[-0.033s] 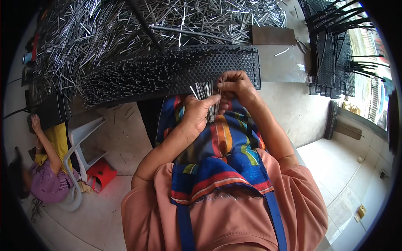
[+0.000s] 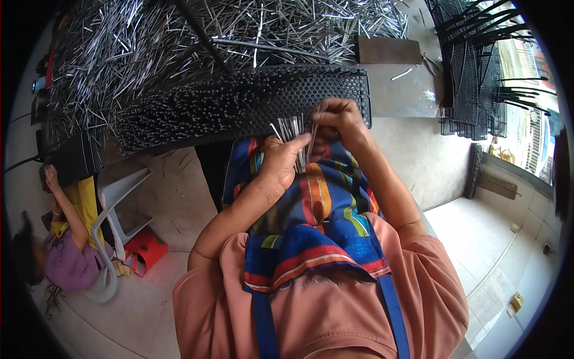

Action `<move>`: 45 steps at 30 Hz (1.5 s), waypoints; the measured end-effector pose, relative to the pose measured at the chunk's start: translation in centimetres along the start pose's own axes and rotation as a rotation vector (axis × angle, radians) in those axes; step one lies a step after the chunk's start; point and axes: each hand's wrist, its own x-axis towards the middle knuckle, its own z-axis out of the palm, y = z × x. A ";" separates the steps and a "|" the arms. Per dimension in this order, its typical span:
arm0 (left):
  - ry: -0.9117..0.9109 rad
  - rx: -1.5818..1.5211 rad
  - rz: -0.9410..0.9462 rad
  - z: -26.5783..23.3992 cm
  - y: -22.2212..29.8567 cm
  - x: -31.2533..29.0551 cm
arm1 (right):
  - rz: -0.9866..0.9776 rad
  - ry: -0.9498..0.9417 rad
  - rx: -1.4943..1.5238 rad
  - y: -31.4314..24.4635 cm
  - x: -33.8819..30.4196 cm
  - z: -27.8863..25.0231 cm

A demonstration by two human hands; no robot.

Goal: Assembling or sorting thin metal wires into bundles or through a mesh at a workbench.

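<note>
A fanned bundle of thin metal strips (image 2: pixel 290 127) stands upright in my left hand (image 2: pixel 280 158), thumb pressed across it. Just to its right, my right hand (image 2: pixel 339 118) is closed in a pinch on one slim strip (image 2: pixel 314 133), which hangs down beside the bundle. Past both hands lies a long black perforated tray (image 2: pixel 353 90). Dark strip ends bristle from its holes on the left and middle, while bare holes show toward its right end. My fingers behind the bundle are partly hidden.
A large heap of loose metal strips (image 2: pixel 137 42) covers the table beyond the tray. A brown flat plate (image 2: pixel 390 51) and pliers (image 2: pixel 430 63) lie at the right. Black mesh racks (image 2: pixel 472 78) stand far right. Another person (image 2: pixel 75 257) works at the left near a grey chair (image 2: pixel 106 239).
My right hand has lifted slightly away from the bundle, and a single strip now shows apart in its pinch. My left hand stays nearly where it was.
</note>
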 end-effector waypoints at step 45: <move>0.110 -0.054 0.005 2.9 -0.3 2.1 | -0.739 0.541 -0.083 -3.3 1.8 -2.4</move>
